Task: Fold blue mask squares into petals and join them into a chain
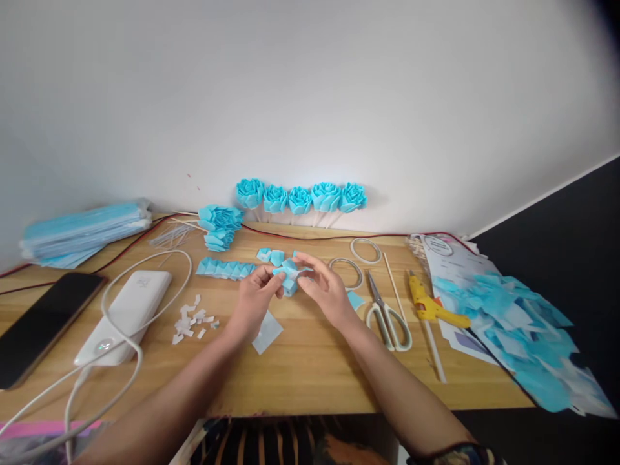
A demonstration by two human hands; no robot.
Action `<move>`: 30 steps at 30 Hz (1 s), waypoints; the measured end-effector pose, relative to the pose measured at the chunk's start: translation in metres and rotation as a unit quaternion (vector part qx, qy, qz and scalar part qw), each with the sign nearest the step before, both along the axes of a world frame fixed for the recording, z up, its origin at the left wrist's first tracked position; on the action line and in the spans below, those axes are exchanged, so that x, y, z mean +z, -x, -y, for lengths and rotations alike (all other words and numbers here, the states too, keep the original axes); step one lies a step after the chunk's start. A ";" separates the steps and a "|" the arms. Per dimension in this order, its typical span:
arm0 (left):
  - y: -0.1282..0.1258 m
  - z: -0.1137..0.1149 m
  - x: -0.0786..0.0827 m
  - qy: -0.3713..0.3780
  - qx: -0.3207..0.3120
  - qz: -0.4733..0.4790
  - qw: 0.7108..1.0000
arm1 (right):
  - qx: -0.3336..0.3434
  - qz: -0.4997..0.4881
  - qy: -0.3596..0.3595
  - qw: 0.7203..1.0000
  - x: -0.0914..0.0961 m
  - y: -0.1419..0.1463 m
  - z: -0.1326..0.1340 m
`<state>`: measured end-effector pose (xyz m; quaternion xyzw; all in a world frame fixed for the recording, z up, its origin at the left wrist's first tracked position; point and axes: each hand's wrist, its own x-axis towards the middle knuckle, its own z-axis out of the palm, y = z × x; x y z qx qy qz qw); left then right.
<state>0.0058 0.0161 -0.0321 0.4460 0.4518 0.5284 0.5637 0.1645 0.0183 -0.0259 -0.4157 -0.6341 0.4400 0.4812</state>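
Note:
A small light-blue folded fabric petal piece (289,279) is held up over the middle of the table. My left hand (254,297) pinches its left side between thumb and fingers. On the other side, my right hand (329,294) has its thumb and fingertips curved around the piece's edge. Just behind the hands lie a few loose blue folded petals (277,258). A row of overlapping folded petals (225,268) sits left of them. Under my left wrist is a pale square of fabric (267,332), partly covered.
Scissors (387,316), tape rolls (365,250), a yellow glue gun (429,307) and blue scraps (513,329) lie right. Small white bits (191,321), a white power bank (128,313) with cable and a black phone (46,326) lie left. Blue fabric roses (300,201) lean on the wall.

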 end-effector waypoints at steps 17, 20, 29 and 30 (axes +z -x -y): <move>-0.006 0.005 -0.004 0.011 -0.031 -0.003 0.999 | -0.061 -0.109 0.131 0.984 -0.006 0.009 -0.003; -0.005 0.005 -0.005 0.011 -0.029 -0.004 1.000 | -0.085 -0.056 0.082 0.991 -0.005 0.008 0.000; -0.005 0.003 -0.003 0.012 -0.016 -0.004 1.000 | -0.131 0.148 -0.191 0.962 0.003 0.008 0.005; -0.005 0.003 -0.002 0.010 -0.012 -0.005 1.000 | -0.128 0.155 -0.205 0.958 0.004 0.008 0.005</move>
